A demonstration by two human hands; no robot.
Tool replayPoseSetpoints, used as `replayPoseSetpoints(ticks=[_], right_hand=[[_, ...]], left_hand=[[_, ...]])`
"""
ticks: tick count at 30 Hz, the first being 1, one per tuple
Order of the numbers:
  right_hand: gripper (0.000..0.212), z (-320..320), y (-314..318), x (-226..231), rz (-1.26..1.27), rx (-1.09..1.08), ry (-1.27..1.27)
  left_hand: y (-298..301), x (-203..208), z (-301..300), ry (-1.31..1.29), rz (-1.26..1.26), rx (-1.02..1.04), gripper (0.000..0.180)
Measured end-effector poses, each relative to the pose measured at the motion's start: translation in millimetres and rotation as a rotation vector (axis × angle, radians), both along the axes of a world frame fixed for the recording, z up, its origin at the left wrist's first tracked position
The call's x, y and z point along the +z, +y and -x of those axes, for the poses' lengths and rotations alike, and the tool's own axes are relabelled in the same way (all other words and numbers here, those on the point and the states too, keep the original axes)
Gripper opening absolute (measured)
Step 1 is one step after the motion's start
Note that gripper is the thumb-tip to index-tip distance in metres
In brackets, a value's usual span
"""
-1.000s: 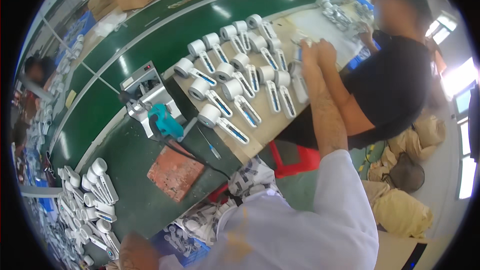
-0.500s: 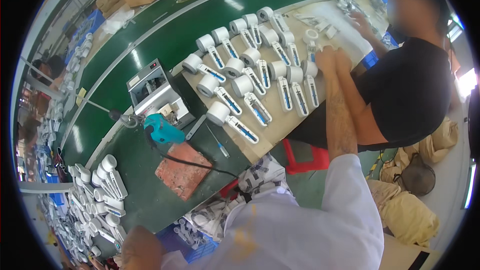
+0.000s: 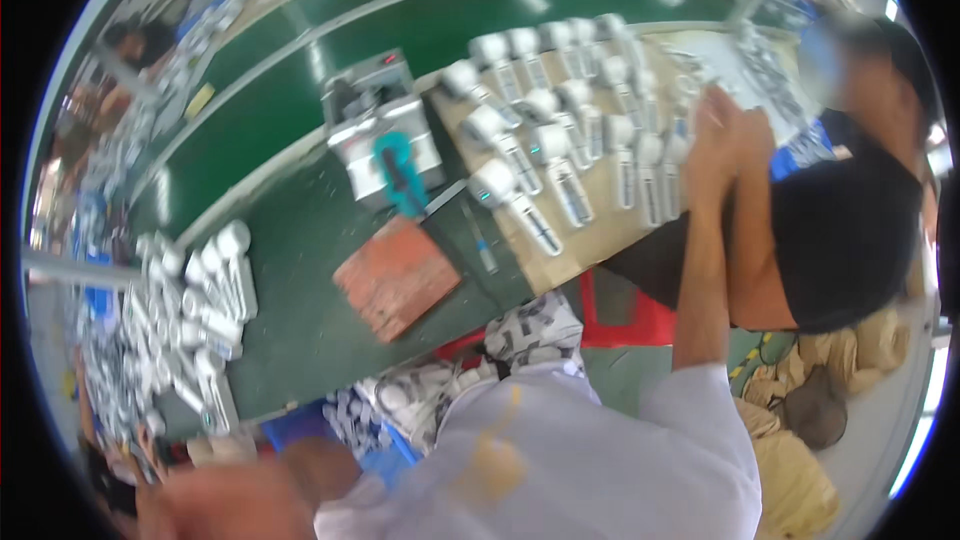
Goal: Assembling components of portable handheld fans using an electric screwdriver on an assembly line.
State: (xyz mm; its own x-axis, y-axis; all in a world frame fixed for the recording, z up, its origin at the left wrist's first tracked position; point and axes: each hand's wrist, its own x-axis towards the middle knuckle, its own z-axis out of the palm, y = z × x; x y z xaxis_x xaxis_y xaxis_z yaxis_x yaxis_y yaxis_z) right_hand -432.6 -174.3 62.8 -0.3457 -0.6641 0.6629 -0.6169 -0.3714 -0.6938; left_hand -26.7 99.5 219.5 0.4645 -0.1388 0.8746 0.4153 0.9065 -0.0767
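Note:
My right arm reaches from its white sleeve across the table's right side. My right hand (image 3: 709, 128) is beside the hand (image 3: 753, 138) of a person in black. Blur hides its fingers and anything in them. Smeared by motion, my left hand (image 3: 215, 505) is low at the left, below a pile of white plastic parts (image 3: 200, 310). Rows of white handheld devices (image 3: 567, 195), with round drum heads and long slotted handles, lie on a tan board (image 3: 545, 270), nearest my right hand.
A grey metal machine (image 3: 385, 130) stands at the back, with a teal tool (image 3: 397, 165) before it. On the green table lie an orange-red block (image 3: 397, 278) and a screwdriver (image 3: 484, 248). Below are a blue bin (image 3: 295, 432) and red stool (image 3: 640, 318).
The view has swung and blurred. My left hand shows more at the lower left. My right hand is farther right, away from the devices it was next to.

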Motion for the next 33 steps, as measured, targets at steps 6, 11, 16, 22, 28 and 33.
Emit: replayPoseSetpoints(ticks=[6, 11, 16, 22, 28, 33], right_hand=[[0.039, -173, 191, 7, 0.001, 1.064, 0.063], [0.106, -240, 157, -9, -0.189, 0.764, 0.027], [0.072, -269, 107, -20, -0.349, 0.907, -0.3], [0.044, -250, 109, -21, -0.378, 0.84, -0.462], [0.048, -221, 143, 11, -0.472, 1.036, -0.871], [0.048, -217, 145, 5, -0.474, 1.051, -0.858]], left_hand=[[5, -143, -25, -0.296, -1.076, 0.861, 0.022], [1, -181, 10, -0.388, -1.491, 0.528, 0.009], [3, -186, 26, -0.547, -1.51, 0.51, 0.01], [-26, -187, 34, -0.757, -1.568, 0.636, 0.02], [-57, -183, 54, -1.07, -1.382, 0.718, 0.021], [-52, -186, 55, -1.058, -1.282, 0.718, 0.007]])
